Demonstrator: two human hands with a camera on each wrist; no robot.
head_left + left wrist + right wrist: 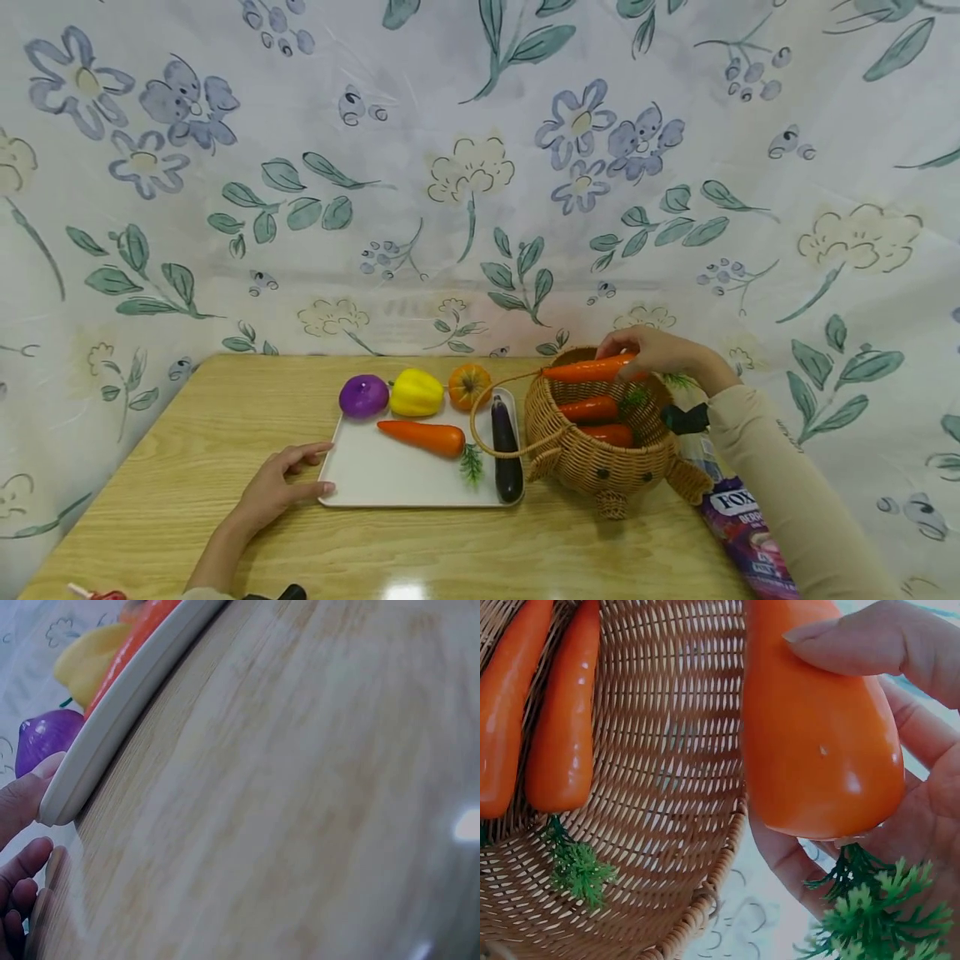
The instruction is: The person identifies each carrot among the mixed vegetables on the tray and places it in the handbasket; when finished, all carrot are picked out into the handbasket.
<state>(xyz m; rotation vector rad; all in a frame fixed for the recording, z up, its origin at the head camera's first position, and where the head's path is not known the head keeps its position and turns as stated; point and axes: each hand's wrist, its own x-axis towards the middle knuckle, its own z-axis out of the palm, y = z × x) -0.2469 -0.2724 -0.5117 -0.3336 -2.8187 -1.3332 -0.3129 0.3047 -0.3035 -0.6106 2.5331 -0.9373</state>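
My right hand [651, 350] grips an orange carrot [587, 370] at its thick end, over the back rim of a wicker basket [600, 467]. In the right wrist view the thumb and fingers wrap the carrot [817, 742], its green leaves hanging below. Two other carrots [561, 742] lie inside the basket [660, 750]. My left hand [273, 487] is at the left edge of a white tray [375, 483], thumb and fingers spread; in the left wrist view the thumb touches the tray's corner [64, 799].
The tray holds a purple onion [363, 397], yellow pepper [417, 393], small pumpkin [469, 387], carrot [423, 437] and eggplant [506, 454]. The basket's looped handle [477, 429] overhangs the tray's right side. A purple packet [750, 533] lies right of the basket, beneath the right sleeve.
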